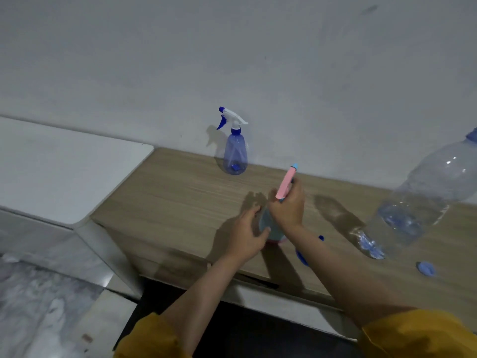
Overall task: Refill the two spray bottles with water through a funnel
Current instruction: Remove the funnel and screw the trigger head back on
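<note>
Pink sprayer head (286,184) in right fingers (294,192).

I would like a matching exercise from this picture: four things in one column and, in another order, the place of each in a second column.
Things
1. blue spray bottle
2. pink spray head
3. large water bottle
4. loose blue cap

Places
A. lying on the wooden top near its front right edge
B. held up in the right hand
C. standing upright against the wall
D. at the right edge of the view, its neck toward the wall

Pairs: 1-C, 2-B, 3-D, 4-A
</note>
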A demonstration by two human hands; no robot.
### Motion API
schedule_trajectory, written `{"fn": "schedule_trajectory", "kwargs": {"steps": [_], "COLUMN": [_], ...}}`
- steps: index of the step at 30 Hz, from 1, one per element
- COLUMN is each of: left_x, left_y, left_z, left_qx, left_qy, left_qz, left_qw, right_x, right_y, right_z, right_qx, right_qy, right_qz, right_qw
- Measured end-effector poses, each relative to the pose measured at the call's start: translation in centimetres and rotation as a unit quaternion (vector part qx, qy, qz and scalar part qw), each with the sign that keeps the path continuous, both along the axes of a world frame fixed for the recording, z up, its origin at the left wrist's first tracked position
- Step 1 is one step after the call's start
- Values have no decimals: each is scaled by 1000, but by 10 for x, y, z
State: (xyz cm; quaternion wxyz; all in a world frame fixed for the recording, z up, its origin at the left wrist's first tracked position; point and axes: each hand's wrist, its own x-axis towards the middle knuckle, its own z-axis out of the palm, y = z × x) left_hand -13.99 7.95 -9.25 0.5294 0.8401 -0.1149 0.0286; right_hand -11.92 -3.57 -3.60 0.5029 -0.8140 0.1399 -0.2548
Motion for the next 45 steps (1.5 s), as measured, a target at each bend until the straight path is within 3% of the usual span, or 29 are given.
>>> {"fn": "schedule_trajectory", "kwargs": {"steps": [5,11,18,23,26,29,32,38,45], "left_x": [-6,-5,0,0,0,-2,-4,-5,-7], "left_y": [51,109,130,129,131,137,142,142,132], "left_z": [-9,-30,-46,-52,-56,-58,-59,-56,-54], "left_qx": [125,242,258,258,266,268,266,261,255], "left_qy": [-48,-17,20,23,25,30,35,38,35], "left_qz": [69,163,176,177,182,187,193,181,154], "left_qw": [989,956,950,949,946,945,944,947,954], "right_x": [18,16,5,0,-7,-13,-17,-25,-40], "right_y": [-7,16,26,37,55,69,68,37,-6], "right_z": [15,21,7,1,1,-4,-8,-3,4], "right_qx": [-17,-48,-99,-59,2,1,-13,67,-40], "right_qy": [78,289,355,362,392,422,427,413,417], "right_qz": [138,275,271,283,313,348,340,287,231], "right_qw": [987,916,890,886,865,837,838,862,878]}}
